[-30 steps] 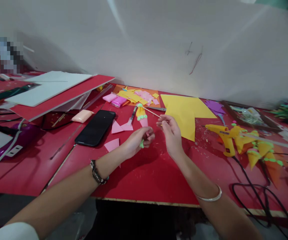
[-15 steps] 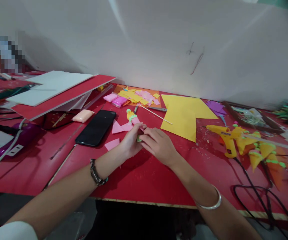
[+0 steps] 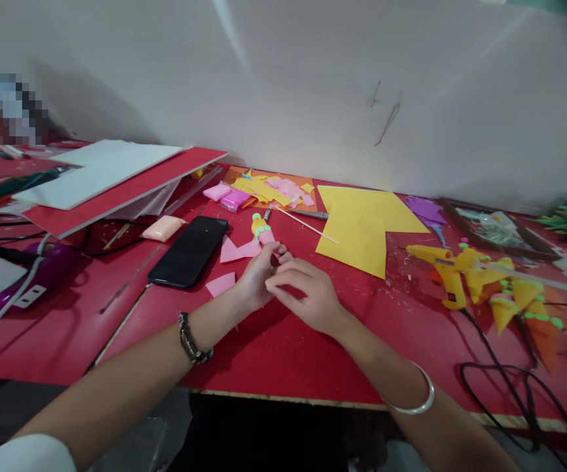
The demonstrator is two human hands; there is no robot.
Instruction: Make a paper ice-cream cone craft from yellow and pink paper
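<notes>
My left hand [image 3: 258, 275] is curled palm-up above the red table, its fingers closed around the lower end of a small pink paper cone [image 3: 266, 236]. That cone has a yellow top edged with little mint-green balls, and it points away from me. Close against the left palm, my right hand [image 3: 312, 295] has thumb and forefinger pinched together. Whatever lies between those fingertips is too small or hidden to tell. Pink paper pieces [image 3: 221, 284] lie beside my left wrist, and a black phone [image 3: 189, 252] rests further left.
A yellow sheet [image 3: 354, 229] and a thin stick [image 3: 307, 225] lie ahead. To the right are a yellow glue gun [image 3: 443, 269], its looped black cable, and several yellow paper cones [image 3: 504, 308]. Boards [image 3: 111, 174] and a purple device [image 3: 42, 275] occupy the left.
My right fingertips have shifted slightly down and left along the left palm. The small green piece seen between the hands is now hidden. The cone's top has tilted a little to the right.
</notes>
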